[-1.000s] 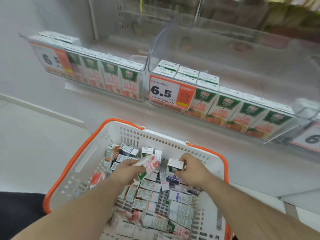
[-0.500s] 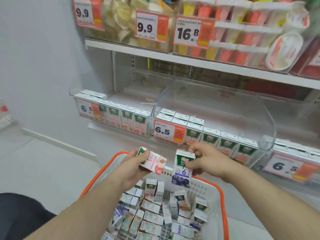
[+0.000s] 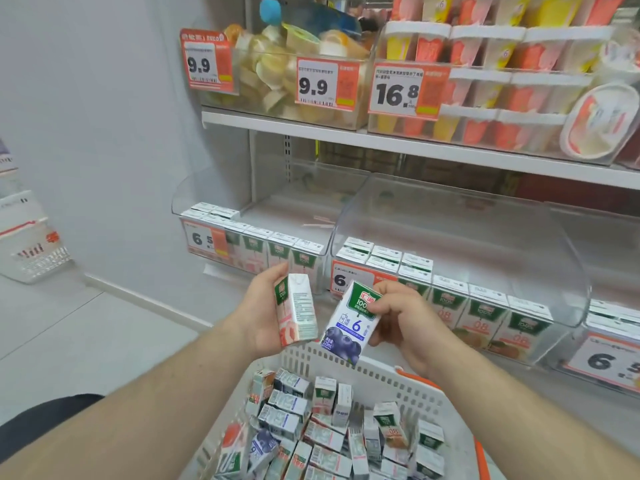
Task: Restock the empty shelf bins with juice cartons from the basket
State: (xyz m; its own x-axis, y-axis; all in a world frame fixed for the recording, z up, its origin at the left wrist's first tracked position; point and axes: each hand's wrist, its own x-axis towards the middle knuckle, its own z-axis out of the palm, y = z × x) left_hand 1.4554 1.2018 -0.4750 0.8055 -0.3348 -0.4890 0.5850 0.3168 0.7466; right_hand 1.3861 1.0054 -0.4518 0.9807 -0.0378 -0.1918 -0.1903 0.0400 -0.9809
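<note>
Both forearms are bare from the bottom edge of the view up to the wrists, with no sleeve showing. The left hand (image 3: 266, 306) and right hand (image 3: 405, 320) wear no gloves, rings or watch. A dark garment (image 3: 38, 420) shows at the lower left corner.

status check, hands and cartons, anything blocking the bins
Left hand grips peach carton. Right hand pinches blueberry carton. Both above basket. Bins unobstructed.

Both bare forearms reach forward, hands raised close together. The left hand (image 3: 263, 306) grips a carton (image 3: 297, 308) upright, thumb behind; the right hand (image 3: 403, 318) pinches a tilted carton's (image 3: 351, 327) top.
</note>
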